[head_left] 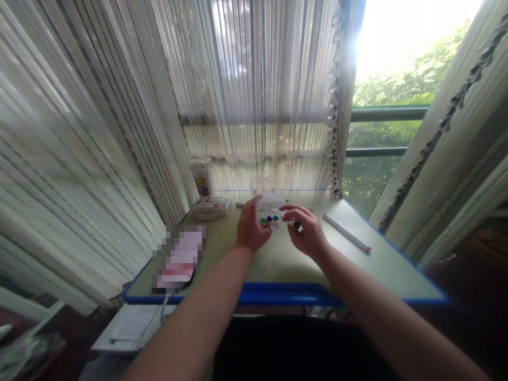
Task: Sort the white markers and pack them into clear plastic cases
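Near the middle of the table, a clear plastic case (266, 186) stands with its lid raised. Several white markers with green and purple ends (269, 218) lie inside it, their ends facing me. My left hand (250, 226) grips the left side of the case, thumb at the front edge. At the case's right side, my right hand (308, 228) has its fingers closed around a white marker with a black end (296, 225). Part of that marker is hidden by the fingers.
A white marker with pink ends (347, 233) lies on the table at right. A phone-like device (181, 259), pixelated, rests at left with a cable. A flat clear box (210, 207) and a tall container (201, 179) stand back left. Blue edging (286, 293) borders the table; curtains hang behind.
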A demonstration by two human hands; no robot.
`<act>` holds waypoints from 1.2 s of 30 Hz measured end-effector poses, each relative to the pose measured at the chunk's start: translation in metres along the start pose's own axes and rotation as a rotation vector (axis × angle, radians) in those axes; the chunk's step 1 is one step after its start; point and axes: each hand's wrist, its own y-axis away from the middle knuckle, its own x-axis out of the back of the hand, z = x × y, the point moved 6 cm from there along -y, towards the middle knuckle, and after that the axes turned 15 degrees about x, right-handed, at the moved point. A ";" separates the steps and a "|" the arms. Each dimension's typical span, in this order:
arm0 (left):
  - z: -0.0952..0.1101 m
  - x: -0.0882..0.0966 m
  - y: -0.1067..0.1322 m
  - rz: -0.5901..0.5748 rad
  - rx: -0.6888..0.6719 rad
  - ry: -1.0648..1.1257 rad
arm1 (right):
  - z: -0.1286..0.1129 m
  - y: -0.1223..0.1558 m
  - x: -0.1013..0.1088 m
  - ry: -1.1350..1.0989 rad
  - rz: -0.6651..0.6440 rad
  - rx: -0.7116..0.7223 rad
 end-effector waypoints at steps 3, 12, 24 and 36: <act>-0.001 0.001 0.000 0.009 0.012 0.005 | 0.001 0.001 -0.002 0.024 0.013 -0.025; -0.002 0.005 0.001 0.050 0.043 0.007 | 0.013 0.008 -0.010 0.000 0.050 -0.058; -0.008 0.011 -0.003 0.174 0.055 0.041 | 0.076 0.036 -0.010 0.530 -0.288 -0.446; -0.029 0.022 -0.009 0.374 0.167 0.135 | 0.091 0.054 -0.019 0.558 -0.612 -0.659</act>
